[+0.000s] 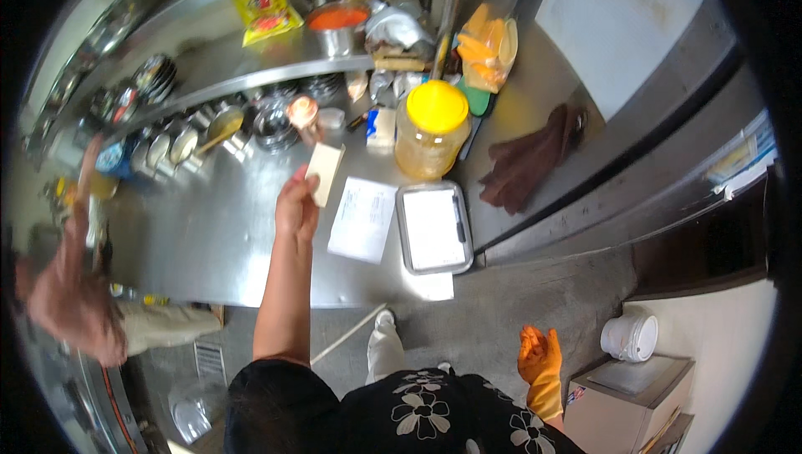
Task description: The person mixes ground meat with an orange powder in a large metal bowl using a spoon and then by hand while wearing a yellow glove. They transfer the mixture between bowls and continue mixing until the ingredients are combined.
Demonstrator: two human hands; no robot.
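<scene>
My left hand (pixel 297 203) is bare and raised over the steel worktop (pixel 207 228). Between its thumb and fingers it grips a cream-coloured card or pad (pixel 325 173). A printed paper sheet (pixel 362 219) lies just right of that hand. Beside the sheet is a metal tray (pixel 406 247) holding white paper (pixel 432 228) and a black pen (pixel 459 219). My right hand (pixel 540 354), in an orange rubber glove, hangs low by my side over the floor. Its fingers are loosely bent and apart, and nothing shows in them.
A large jar with a yellow lid (pixel 437 109) stands behind the tray. Saucepans (pixel 182 144) line the worktop's back, under a steel shelf (pixel 250 59). At far left another person (pixel 75 310) reaches out. A brown cloth (pixel 532 159) hangs at right, above a white bucket (pixel 630 336).
</scene>
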